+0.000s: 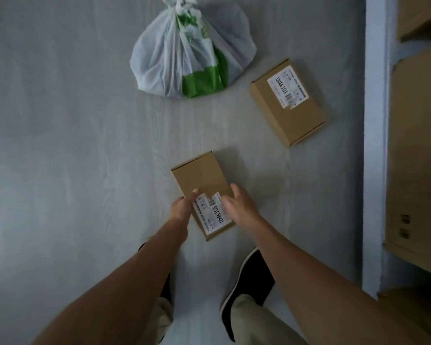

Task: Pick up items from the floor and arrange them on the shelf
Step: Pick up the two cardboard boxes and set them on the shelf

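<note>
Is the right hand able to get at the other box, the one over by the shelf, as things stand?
Probably yes. The right hand is at the near box, and only bare floor lies between it and the far box. That box sits apart from the tied bag and the shelf.

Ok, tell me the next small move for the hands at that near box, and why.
Probably close both hands on the near box and lift it. The left hand and right hand already flank its labelled end, fingers spread on top, and it lies flat on the floor, not yet raised.
</note>
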`<act>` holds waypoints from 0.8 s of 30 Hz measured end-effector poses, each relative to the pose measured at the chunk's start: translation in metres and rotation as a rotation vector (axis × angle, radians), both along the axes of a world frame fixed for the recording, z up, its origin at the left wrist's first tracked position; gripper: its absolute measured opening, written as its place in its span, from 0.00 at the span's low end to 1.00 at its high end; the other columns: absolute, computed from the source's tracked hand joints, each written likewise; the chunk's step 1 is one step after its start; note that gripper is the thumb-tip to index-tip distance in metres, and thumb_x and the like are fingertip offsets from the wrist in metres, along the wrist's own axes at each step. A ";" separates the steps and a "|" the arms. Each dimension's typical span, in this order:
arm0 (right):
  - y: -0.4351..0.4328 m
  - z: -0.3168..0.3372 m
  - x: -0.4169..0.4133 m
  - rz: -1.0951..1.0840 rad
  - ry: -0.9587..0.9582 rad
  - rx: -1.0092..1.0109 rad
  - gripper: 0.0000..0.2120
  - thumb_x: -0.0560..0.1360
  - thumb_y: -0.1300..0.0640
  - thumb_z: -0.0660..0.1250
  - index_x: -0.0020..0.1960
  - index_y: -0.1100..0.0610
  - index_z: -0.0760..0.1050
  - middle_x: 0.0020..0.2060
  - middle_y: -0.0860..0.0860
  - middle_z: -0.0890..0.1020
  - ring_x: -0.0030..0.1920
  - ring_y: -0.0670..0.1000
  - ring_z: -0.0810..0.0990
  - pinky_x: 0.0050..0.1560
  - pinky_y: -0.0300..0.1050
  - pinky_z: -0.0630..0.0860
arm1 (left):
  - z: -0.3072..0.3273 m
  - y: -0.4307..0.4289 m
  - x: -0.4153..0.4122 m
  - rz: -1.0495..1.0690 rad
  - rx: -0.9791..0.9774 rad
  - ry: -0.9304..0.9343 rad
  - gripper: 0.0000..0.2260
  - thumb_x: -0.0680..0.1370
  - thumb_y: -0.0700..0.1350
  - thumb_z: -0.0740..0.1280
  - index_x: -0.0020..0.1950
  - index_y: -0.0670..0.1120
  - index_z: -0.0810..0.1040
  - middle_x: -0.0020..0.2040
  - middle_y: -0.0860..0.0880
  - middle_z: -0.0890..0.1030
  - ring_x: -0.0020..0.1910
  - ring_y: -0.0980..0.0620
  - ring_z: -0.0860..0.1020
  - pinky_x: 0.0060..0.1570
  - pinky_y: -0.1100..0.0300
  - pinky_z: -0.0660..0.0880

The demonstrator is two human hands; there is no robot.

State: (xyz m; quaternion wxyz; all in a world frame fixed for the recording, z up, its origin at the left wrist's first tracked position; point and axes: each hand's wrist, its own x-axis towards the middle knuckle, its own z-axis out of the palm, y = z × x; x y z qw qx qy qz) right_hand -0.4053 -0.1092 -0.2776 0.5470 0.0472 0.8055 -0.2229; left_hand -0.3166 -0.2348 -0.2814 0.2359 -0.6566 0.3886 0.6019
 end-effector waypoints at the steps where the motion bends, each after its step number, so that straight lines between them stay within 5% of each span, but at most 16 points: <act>1: 0.002 0.007 -0.002 -0.019 -0.040 -0.016 0.13 0.76 0.55 0.58 0.55 0.60 0.76 0.52 0.60 0.82 0.53 0.61 0.80 0.51 0.51 0.75 | 0.006 -0.002 -0.002 0.013 -0.010 0.022 0.19 0.76 0.55 0.68 0.58 0.41 0.77 0.44 0.46 0.82 0.44 0.48 0.79 0.50 0.52 0.72; 4: 0.012 0.032 -0.035 0.087 -0.041 -0.008 0.16 0.79 0.51 0.60 0.58 0.59 0.79 0.56 0.58 0.83 0.58 0.60 0.80 0.54 0.50 0.75 | 0.032 -0.016 -0.010 0.040 0.004 0.103 0.24 0.74 0.55 0.71 0.61 0.39 0.76 0.44 0.41 0.84 0.41 0.42 0.84 0.37 0.53 0.79; 9: 0.015 0.036 -0.153 0.173 0.550 0.189 0.31 0.73 0.47 0.70 0.72 0.56 0.67 0.68 0.58 0.74 0.68 0.60 0.72 0.65 0.54 0.72 | 0.048 -0.049 -0.035 0.000 -0.123 0.232 0.21 0.73 0.53 0.73 0.61 0.44 0.75 0.52 0.40 0.84 0.50 0.39 0.84 0.51 0.42 0.81; 13: 0.014 -0.008 -0.221 0.192 0.548 0.355 0.63 0.60 0.38 0.80 0.80 0.51 0.42 0.79 0.64 0.45 0.79 0.66 0.46 0.75 0.66 0.54 | 0.024 -0.077 -0.060 0.045 -0.117 0.330 0.21 0.73 0.54 0.72 0.61 0.44 0.75 0.50 0.40 0.84 0.49 0.37 0.84 0.49 0.41 0.81; 15: 0.017 -0.028 -0.231 0.203 0.501 0.382 0.70 0.58 0.39 0.82 0.79 0.50 0.34 0.79 0.64 0.39 0.79 0.67 0.40 0.75 0.69 0.49 | 0.013 -0.086 -0.068 0.058 -0.089 0.370 0.21 0.74 0.53 0.71 0.62 0.44 0.74 0.50 0.40 0.84 0.49 0.37 0.84 0.47 0.43 0.82; 19: 0.026 -0.031 -0.214 0.209 0.570 0.403 0.68 0.55 0.41 0.82 0.78 0.47 0.37 0.74 0.64 0.56 0.72 0.66 0.60 0.69 0.67 0.60 | 0.015 -0.091 -0.076 0.076 -0.080 0.386 0.22 0.74 0.53 0.71 0.64 0.44 0.73 0.52 0.39 0.84 0.50 0.36 0.84 0.47 0.43 0.81; 24: 0.027 0.071 -0.165 -0.025 0.410 0.261 0.64 0.58 0.38 0.79 0.78 0.43 0.38 0.71 0.61 0.60 0.70 0.64 0.63 0.67 0.64 0.65 | 0.092 -0.079 -0.076 0.068 -0.077 0.389 0.25 0.71 0.52 0.74 0.64 0.46 0.73 0.55 0.39 0.84 0.52 0.38 0.84 0.53 0.36 0.79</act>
